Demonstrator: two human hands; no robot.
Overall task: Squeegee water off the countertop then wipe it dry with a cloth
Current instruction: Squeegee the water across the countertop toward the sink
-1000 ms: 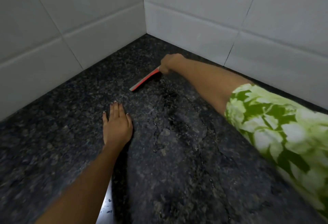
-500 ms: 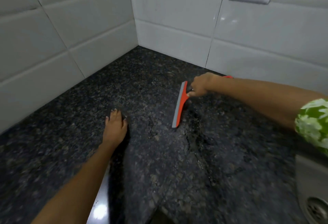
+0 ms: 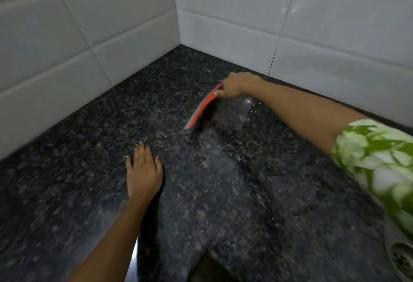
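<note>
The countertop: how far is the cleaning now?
Squeegeeing is underway. The right hand holds the red squeegee on the granite countertop; wet streaks remain beside it. The left hand rests flat. Wiping is left; no cloth is in view.

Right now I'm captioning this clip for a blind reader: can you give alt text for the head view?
A right hand drags an orange squeegee across a wet black granite countertop in a white-tiled corner. The left hand lies flat on the stone, and a sink drain shows at lower right.
</note>
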